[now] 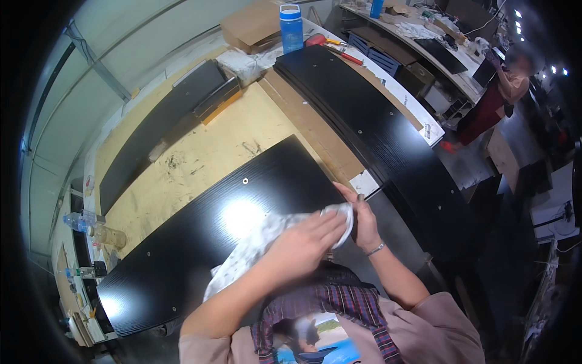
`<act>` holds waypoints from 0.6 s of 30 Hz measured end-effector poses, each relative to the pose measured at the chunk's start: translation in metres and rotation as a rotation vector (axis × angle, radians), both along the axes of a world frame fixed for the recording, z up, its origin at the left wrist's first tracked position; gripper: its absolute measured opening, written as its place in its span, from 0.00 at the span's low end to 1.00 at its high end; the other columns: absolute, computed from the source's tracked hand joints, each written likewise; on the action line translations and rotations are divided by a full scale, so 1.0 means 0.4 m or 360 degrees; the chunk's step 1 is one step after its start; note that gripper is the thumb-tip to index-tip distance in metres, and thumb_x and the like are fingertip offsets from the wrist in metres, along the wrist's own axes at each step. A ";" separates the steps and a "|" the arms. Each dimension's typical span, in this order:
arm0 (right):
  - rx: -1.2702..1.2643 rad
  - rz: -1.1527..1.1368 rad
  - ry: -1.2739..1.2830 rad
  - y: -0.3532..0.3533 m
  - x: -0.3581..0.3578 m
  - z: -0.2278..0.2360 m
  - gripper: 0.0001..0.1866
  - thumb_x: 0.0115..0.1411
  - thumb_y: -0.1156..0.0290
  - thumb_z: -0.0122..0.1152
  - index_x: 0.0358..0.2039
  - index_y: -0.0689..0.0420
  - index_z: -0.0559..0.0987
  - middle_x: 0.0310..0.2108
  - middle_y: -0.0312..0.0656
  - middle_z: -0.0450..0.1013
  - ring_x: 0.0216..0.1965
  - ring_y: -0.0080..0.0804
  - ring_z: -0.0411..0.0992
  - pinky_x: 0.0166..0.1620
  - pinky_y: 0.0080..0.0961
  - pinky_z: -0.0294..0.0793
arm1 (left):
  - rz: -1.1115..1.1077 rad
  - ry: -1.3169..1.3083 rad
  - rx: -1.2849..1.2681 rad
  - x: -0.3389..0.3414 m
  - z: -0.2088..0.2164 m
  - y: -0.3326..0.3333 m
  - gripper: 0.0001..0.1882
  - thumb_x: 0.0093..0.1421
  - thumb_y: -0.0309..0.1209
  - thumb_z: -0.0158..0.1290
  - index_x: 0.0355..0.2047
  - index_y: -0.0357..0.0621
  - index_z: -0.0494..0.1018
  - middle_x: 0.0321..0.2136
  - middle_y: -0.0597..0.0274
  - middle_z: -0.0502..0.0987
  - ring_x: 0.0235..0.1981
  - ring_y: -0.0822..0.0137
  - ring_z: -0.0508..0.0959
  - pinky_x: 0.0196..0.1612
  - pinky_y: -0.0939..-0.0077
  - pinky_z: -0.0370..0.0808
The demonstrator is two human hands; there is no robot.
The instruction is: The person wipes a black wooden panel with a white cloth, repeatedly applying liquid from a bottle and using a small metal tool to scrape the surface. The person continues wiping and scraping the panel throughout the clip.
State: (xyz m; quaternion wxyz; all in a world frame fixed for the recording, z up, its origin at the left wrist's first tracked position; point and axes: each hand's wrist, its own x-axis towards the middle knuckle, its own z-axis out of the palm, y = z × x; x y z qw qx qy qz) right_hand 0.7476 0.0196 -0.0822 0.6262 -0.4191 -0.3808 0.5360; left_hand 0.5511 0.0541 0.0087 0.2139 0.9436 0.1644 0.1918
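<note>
A black wood-grain board [279, 176] with small round metal inserts lies across the bench in front of me. My left hand [306, 242] presses a white spotted cloth [254, 242] near the board's right end, its fingers curved over the bunched fabric. The cloth trails back under my left forearm. At that same end, my right hand [364, 224] grips the board's edge, fingers along the side. A bracelet circles the right wrist. Part of the board's near edge is hidden by the cloth and my left arm.
Stacked black boards [388, 133] stand to the right. Another dark board [163, 121] lies at the far left beside an orange-edged box [221, 103]. A blue bottle [291, 30], red-handled tools [345, 54] and plastic bottles [109, 235] sit around the bench. A person [503, 91] works at the far right.
</note>
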 end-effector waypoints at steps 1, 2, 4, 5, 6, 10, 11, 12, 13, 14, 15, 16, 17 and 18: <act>-0.0013 -0.0020 0.0027 -0.003 0.012 0.005 0.36 0.77 0.49 0.29 0.65 0.71 0.65 0.67 0.53 0.65 0.71 0.41 0.58 0.74 0.35 0.49 | 0.0012 0.0051 -0.0145 -0.043 0.006 -0.019 0.27 0.52 0.17 0.52 0.55 0.37 0.74 0.57 0.47 0.76 0.59 0.48 0.76 0.62 0.61 0.74; -0.0049 -0.0046 0.0092 -0.014 0.033 0.010 0.36 0.76 0.49 0.32 0.65 0.71 0.66 0.66 0.54 0.66 0.70 0.41 0.60 0.73 0.35 0.51 | -0.0007 0.0089 -0.0291 -0.079 0.008 -0.022 0.28 0.50 0.15 0.51 0.53 0.38 0.76 0.55 0.48 0.77 0.57 0.48 0.78 0.61 0.62 0.76; -0.0037 0.0037 -0.0133 -0.039 0.062 0.023 0.33 0.76 0.50 0.38 0.64 0.69 0.69 0.62 0.50 0.71 0.64 0.36 0.68 0.67 0.31 0.61 | 0.0313 0.0012 -0.0630 -0.136 0.037 -0.018 0.30 0.46 0.12 0.49 0.52 0.39 0.78 0.54 0.51 0.79 0.54 0.49 0.80 0.57 0.63 0.79; -0.0066 0.0040 -0.0134 -0.041 0.063 0.019 0.32 0.76 0.52 0.40 0.64 0.69 0.70 0.62 0.50 0.71 0.63 0.35 0.68 0.66 0.30 0.62 | 0.0421 0.0072 -0.0605 -0.115 0.056 -0.017 0.29 0.50 0.15 0.51 0.55 0.40 0.76 0.57 0.50 0.76 0.59 0.49 0.77 0.61 0.58 0.76; -0.0095 0.0043 -0.0135 -0.044 0.060 0.010 0.30 0.76 0.54 0.42 0.63 0.68 0.70 0.61 0.49 0.72 0.62 0.35 0.69 0.65 0.29 0.63 | 0.0375 0.0063 -0.0385 -0.076 0.050 -0.012 0.28 0.52 0.17 0.52 0.56 0.41 0.75 0.59 0.50 0.75 0.60 0.49 0.75 0.62 0.57 0.74; -0.0097 0.0159 -0.0178 -0.043 0.069 0.000 0.24 0.75 0.61 0.47 0.60 0.68 0.74 0.59 0.48 0.74 0.59 0.33 0.71 0.63 0.27 0.66 | 0.0213 0.0202 0.0175 0.022 0.001 -0.021 0.28 0.57 0.26 0.56 0.60 0.44 0.72 0.64 0.56 0.70 0.66 0.54 0.68 0.65 0.50 0.67; -0.0057 0.0097 -0.0253 -0.043 0.077 0.001 0.20 0.73 0.67 0.51 0.57 0.68 0.76 0.58 0.48 0.75 0.57 0.32 0.73 0.61 0.26 0.68 | 0.0221 0.0223 0.0138 -0.001 0.012 -0.031 0.28 0.57 0.26 0.56 0.60 0.44 0.72 0.64 0.57 0.71 0.66 0.54 0.69 0.65 0.51 0.68; -0.0022 0.0093 -0.0293 -0.045 0.090 0.003 0.20 0.73 0.66 0.51 0.56 0.69 0.77 0.57 0.49 0.75 0.57 0.33 0.73 0.62 0.28 0.68 | 0.0228 0.0244 0.0100 -0.029 0.022 -0.039 0.28 0.57 0.26 0.56 0.60 0.45 0.72 0.63 0.58 0.72 0.66 0.55 0.70 0.65 0.51 0.68; 0.0016 0.0065 -0.0327 -0.053 0.103 0.005 0.21 0.72 0.66 0.52 0.55 0.70 0.78 0.57 0.50 0.76 0.58 0.34 0.72 0.63 0.29 0.68 | 0.0210 0.0309 0.0129 -0.059 0.027 -0.042 0.31 0.54 0.25 0.55 0.61 0.42 0.71 0.62 0.56 0.73 0.65 0.54 0.70 0.66 0.51 0.67; 0.0054 0.0058 -0.0347 -0.057 0.100 0.007 0.21 0.72 0.65 0.53 0.54 0.70 0.78 0.56 0.52 0.76 0.59 0.35 0.72 0.63 0.30 0.68 | 0.0257 0.0322 0.0115 -0.087 0.025 -0.056 0.30 0.53 0.24 0.54 0.60 0.42 0.72 0.62 0.56 0.73 0.65 0.54 0.70 0.66 0.51 0.67; 0.0000 0.0047 -0.0289 -0.060 0.101 0.014 0.20 0.70 0.66 0.57 0.52 0.70 0.80 0.56 0.52 0.76 0.58 0.35 0.73 0.62 0.29 0.69 | 0.0301 0.0335 0.0102 -0.107 0.023 -0.069 0.30 0.53 0.23 0.54 0.60 0.42 0.72 0.62 0.56 0.73 0.65 0.53 0.70 0.66 0.51 0.67; -0.0016 0.0031 -0.0348 -0.063 0.096 0.022 0.19 0.69 0.67 0.58 0.52 0.70 0.80 0.56 0.52 0.76 0.58 0.35 0.73 0.61 0.28 0.69 | 0.0356 0.0338 0.0087 -0.116 0.021 -0.076 0.30 0.53 0.22 0.54 0.59 0.42 0.72 0.61 0.57 0.73 0.65 0.53 0.71 0.65 0.51 0.67; -0.0031 0.0014 -0.0407 -0.064 0.090 0.030 0.19 0.68 0.67 0.59 0.52 0.70 0.80 0.56 0.51 0.76 0.57 0.35 0.74 0.61 0.28 0.70 | 0.0355 0.0311 0.0078 -0.110 0.020 -0.073 0.30 0.52 0.21 0.53 0.59 0.41 0.73 0.61 0.57 0.74 0.65 0.53 0.71 0.65 0.50 0.68; -0.0045 -0.0001 -0.0467 -0.064 0.084 0.039 0.19 0.68 0.68 0.60 0.52 0.70 0.80 0.56 0.51 0.76 0.56 0.35 0.74 0.60 0.28 0.70 | 0.0347 0.0308 0.0072 -0.099 0.018 -0.066 0.31 0.53 0.22 0.54 0.60 0.42 0.72 0.62 0.57 0.73 0.65 0.53 0.70 0.65 0.50 0.68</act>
